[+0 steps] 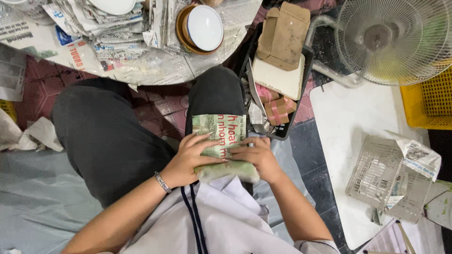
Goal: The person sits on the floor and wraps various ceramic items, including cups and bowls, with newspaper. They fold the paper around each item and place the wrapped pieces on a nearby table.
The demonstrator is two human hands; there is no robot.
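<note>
A bundle wrapped in green-and-white newspaper [221, 136] rests on my right thigh. My left hand [193, 157] lies over its left side, fingers spread and pressing the paper. My right hand [258, 157] grips its lower right side, fingers curled over the fold. A metal bracelet [162, 182] circles my left wrist. What is inside the wrapping is hidden.
Stacked newspapers [108, 33] and a white bowl on a brown one [202, 27] lie ahead. A black tray [282, 134] holds cardboard boxes [284, 35]. A fan [395, 37], yellow crate [428, 103], white board [348, 122] and pale basket [381, 174] stand at the right.
</note>
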